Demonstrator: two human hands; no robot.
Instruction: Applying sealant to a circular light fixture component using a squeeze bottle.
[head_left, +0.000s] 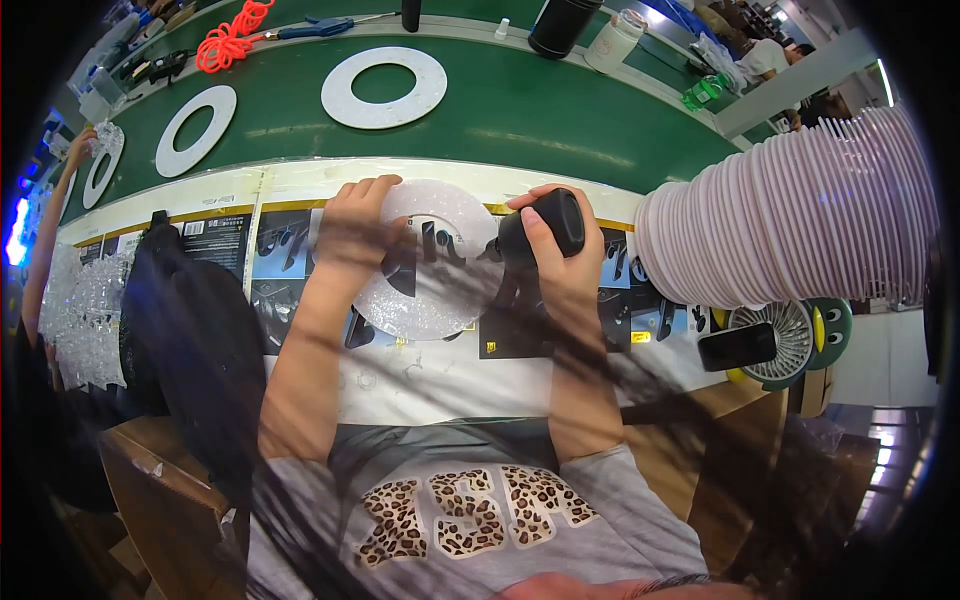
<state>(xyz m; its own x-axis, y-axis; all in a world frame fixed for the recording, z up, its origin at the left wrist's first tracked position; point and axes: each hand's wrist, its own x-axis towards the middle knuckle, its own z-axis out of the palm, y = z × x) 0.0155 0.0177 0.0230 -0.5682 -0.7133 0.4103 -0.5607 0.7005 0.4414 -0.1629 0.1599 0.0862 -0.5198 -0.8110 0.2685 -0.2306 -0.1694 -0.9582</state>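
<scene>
A flat white ring (pixel 415 320) lies on the printed sheets in front of me, with dark print showing through its hole. My left hand (pixel 358 222) is closed on the ring's upper left edge, fingertips on top. In my right hand (pixel 572 245) is a black rounded handheld tool (pixel 545 228), gripped with the fingers wrapped round it. Its narrow end points left, at the ring's right side; whether it touches the ring I cannot tell. Blurred dark hair strands cross the view over both forearms and part of the ring.
Beyond runs a green belt (pixel 520 120) carrying more white rings (pixel 430 85). A long stack of rings (pixel 780 210) stands at right, by a green fan (pixel 800 340) and a phone (pixel 738 346). Black fabric (pixel 185 310) lies left, near a co-worker's arm (pixel 48 240) and clear plastic wrap (pixel 95 310).
</scene>
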